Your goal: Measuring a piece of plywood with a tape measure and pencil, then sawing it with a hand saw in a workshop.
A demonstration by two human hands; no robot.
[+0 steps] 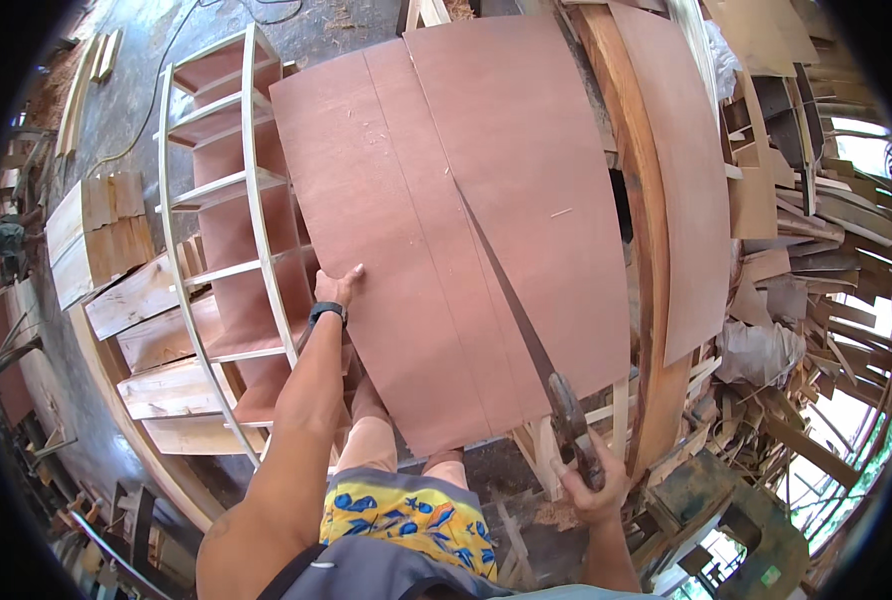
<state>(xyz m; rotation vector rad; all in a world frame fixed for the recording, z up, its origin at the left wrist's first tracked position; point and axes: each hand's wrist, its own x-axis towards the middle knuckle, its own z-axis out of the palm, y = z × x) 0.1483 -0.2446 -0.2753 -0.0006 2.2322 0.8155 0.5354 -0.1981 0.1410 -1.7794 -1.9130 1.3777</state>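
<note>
A large reddish-brown plywood sheet [536, 130] lies in front of me, with thin lines drawn along it. My right hand [598, 482] is closed round the handle of a handsaw [514, 300]. The saw's long blade slants away over the sheet, and its tip is at the near end of a narrow cut that runs in from the far edge. At the sheet's left edge, my left hand [337, 288] grips the rim with the thumb on top; its other fingers are mostly hidden. A dark watch band circles that wrist.
A slatted wooden frame with reddish panels [251, 190] stands close on the left, beside stacked boards [116, 230]. Right of the sheet runs a thick timber beam [638, 220] with another panel [681, 180]. Scrap wood [816, 250] is piled farther right. A cable [156, 95] crosses the floor.
</note>
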